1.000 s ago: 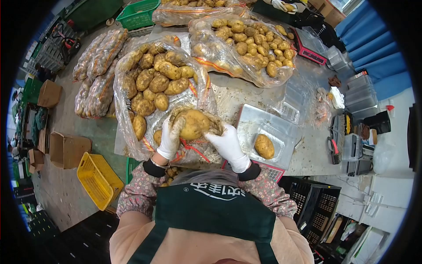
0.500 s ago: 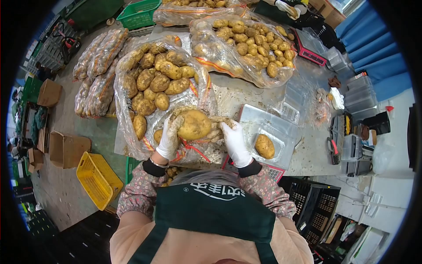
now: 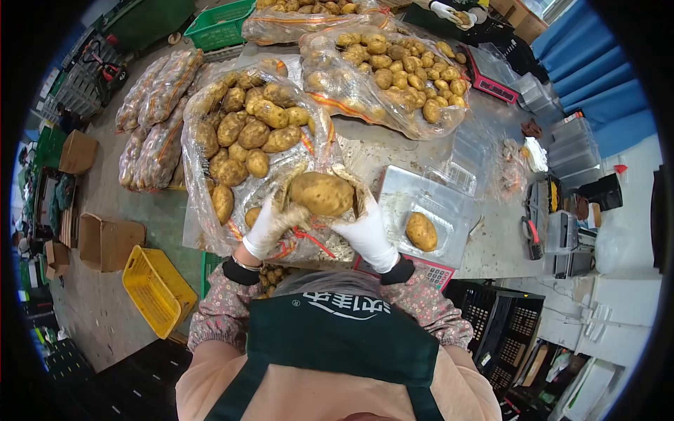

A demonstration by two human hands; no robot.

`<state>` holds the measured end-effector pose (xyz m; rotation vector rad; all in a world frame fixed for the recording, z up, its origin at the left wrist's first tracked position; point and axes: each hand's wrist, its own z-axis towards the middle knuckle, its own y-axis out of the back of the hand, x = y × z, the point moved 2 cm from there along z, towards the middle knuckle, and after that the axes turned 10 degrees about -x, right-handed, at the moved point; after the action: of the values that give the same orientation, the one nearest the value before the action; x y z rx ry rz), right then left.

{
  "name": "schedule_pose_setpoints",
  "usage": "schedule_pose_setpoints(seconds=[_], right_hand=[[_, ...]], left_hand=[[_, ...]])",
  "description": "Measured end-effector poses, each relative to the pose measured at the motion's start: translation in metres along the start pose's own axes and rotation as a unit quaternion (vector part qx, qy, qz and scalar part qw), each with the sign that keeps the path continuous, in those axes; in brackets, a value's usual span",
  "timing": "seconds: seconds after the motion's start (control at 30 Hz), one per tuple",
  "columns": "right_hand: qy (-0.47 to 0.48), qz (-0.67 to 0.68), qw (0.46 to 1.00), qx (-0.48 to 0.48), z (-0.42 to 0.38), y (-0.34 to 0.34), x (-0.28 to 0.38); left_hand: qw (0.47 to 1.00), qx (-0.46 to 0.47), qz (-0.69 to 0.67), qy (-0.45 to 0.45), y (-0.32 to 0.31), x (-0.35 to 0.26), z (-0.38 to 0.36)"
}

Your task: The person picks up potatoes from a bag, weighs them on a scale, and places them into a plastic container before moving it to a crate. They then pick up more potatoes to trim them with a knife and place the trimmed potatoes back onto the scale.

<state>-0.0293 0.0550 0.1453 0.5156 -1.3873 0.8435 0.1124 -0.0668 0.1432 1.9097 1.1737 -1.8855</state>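
Bare surface [image 3: 504,247] beside the scale [image 3: 458,223], toward the near right corner, leaves passing room. A narrower strip separates scale from open potato bag [image 3: 253,184], its near end blocked by the right hand [image 3: 366,233] and held potato [image 3: 321,194]. A second bag [image 3: 382,114] bars the far side.

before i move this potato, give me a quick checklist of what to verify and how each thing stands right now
1. Held potato supported from both sides: ok, between the left hand and right hand.
2. Gloves clean: not ok, the fingers of both are soiled.
3. Underside of the held potato sound: cannot tell, it faces away from the camera.
4. Clear tray has space: ok, one other potato lies in it, with bare tray beside it.
5. Weight on the scale readable: cannot tell, no legible figure shows.
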Motion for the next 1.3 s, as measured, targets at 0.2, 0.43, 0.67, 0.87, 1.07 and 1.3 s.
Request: schedule_pose_setpoints(seconds=[0.2, 0.43, 0.67, 0.87, 1.07, 1.3], right_hand=[[0.212, -0.255, 0.943, -0.033, -0.009, -0.004, -0.001], [0.236, -0.222, 0.946, -0.027, -0.009, -0.008, 0.014], [0.174, -0.171, 0.97, -0.005, -0.021, -0.011, 0.035], [0.18, -0.215, 0.959, 0.035, -0.024, -0.008, 0.038], [0.231, -0.27, 0.934, 0.027, -0.024, 0.001, 0.047], [0.145, -0.31, 0.94, -0.012, -0.044, 0.055, 0.044]], left_hand=[[0.995, -0.017, 0.059, -0.084, -0.018, 0.0, -0.007], [0.96, -0.082, 0.144, -0.228, -0.019, 0.004, -0.012], [0.846, -0.06, 0.325, -0.419, -0.023, -0.007, -0.022], [0.939, -0.017, 0.222, -0.262, -0.009, 0.018, -0.025], [0.936, -0.054, 0.174, -0.302, -0.037, 0.009, -0.023], [0.963, -0.011, 0.234, -0.135, -0.053, 0.031, 0.015]])
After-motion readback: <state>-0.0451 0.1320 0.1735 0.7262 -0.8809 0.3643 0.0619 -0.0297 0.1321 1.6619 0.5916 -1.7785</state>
